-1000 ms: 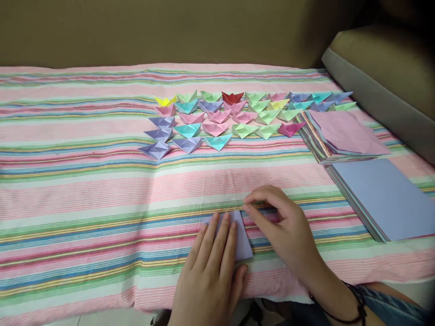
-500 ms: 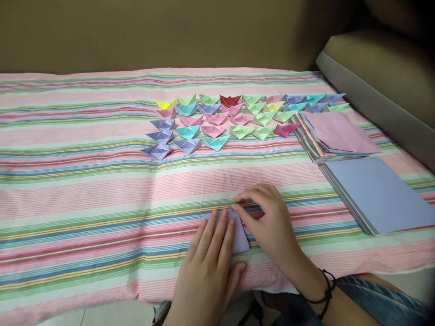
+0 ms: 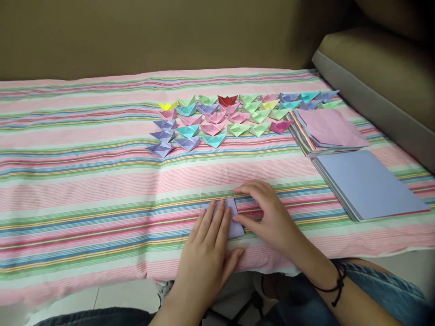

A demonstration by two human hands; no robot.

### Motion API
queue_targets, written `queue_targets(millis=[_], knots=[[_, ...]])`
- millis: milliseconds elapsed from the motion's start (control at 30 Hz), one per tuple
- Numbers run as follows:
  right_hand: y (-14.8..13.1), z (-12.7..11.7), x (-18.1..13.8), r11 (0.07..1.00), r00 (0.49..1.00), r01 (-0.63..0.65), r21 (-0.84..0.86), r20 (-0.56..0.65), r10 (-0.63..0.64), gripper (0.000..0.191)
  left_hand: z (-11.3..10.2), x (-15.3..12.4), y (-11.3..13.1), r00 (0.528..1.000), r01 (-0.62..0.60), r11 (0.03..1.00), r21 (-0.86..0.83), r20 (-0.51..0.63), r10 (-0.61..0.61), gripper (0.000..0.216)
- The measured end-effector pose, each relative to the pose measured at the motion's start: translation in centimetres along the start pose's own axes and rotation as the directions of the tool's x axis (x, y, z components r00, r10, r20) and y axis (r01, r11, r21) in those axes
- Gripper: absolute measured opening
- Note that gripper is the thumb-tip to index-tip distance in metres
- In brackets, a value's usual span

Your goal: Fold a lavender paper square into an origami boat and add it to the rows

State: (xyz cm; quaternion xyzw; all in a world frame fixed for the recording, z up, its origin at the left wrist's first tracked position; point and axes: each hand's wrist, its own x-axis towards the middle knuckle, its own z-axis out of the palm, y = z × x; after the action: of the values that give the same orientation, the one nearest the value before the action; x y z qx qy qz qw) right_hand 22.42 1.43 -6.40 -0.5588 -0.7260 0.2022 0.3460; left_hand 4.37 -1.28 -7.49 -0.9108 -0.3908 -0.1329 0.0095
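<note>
A small folded piece of purple paper (image 3: 235,226) lies on the striped cloth near its front edge. My left hand (image 3: 207,246) rests flat over the paper's left part, fingers stretched out, and hides much of it. At the paper's right edge is my right hand (image 3: 267,208), with thumb and forefinger spread apart and nothing held between them. Its thumb tip is close to the paper; whether it touches I cannot tell. Beyond both hands stand several rows of folded paper boats, among them a red boat (image 3: 227,100) and a turquoise boat (image 3: 214,140).
A stack of blue-topped paper sheets (image 3: 370,185) lies to the right, with a pink-topped paper stack (image 3: 333,128) behind it. The striped cloth (image 3: 84,194) covers the seat. A brown backrest (image 3: 152,36) rises behind, and a padded armrest (image 3: 380,77) bounds the right side.
My right thumb and forefinger have spread wider, and the thumb has come down along the paper's right edge. My left hand stays flat on the paper. The view has shifted slightly.
</note>
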Motion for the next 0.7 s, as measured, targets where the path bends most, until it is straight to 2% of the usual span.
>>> queue_targets(millis=[267, 367, 500, 567, 700], knots=[[-0.2, -1.2, -0.8, 0.999, 0.990, 0.022, 0.025, 0.138, -0.025, 0.053, 0.0, -0.1, 0.0, 1.000, 0.017, 0.999, -0.050, 0.027, -0.016, 0.062], [0.0, -1.5, -0.9, 0.998, 0.981, 0.063, 0.030, 0.184, -0.068, 0.051, 0.1, -0.1, 0.0, 1.000, 0.011, 0.998, -0.055, 0.023, -0.010, 0.063], [0.4, -1.2, -1.1, 0.994, 0.984, 0.108, 0.018, 0.139, -0.109, 0.029, 0.1, -0.1, 0.0, 1.000, 0.009, 0.999, -0.046, 0.013, -0.009, 0.063], [0.5, -0.8, -1.2, 0.992, 0.986, 0.123, -0.025, 0.114, -0.119, 0.032, 0.1, -0.2, 0.0, 1.000, 0.010, 0.999, -0.037, 0.011, -0.009, 0.065], [0.7, -0.4, -1.3, 0.986, 0.983, 0.135, -0.100, 0.140, -0.121, 0.046, 0.3, -0.2, 0.1, 1.000, 0.010, 1.000, -0.027, 0.007, -0.010, 0.065]])
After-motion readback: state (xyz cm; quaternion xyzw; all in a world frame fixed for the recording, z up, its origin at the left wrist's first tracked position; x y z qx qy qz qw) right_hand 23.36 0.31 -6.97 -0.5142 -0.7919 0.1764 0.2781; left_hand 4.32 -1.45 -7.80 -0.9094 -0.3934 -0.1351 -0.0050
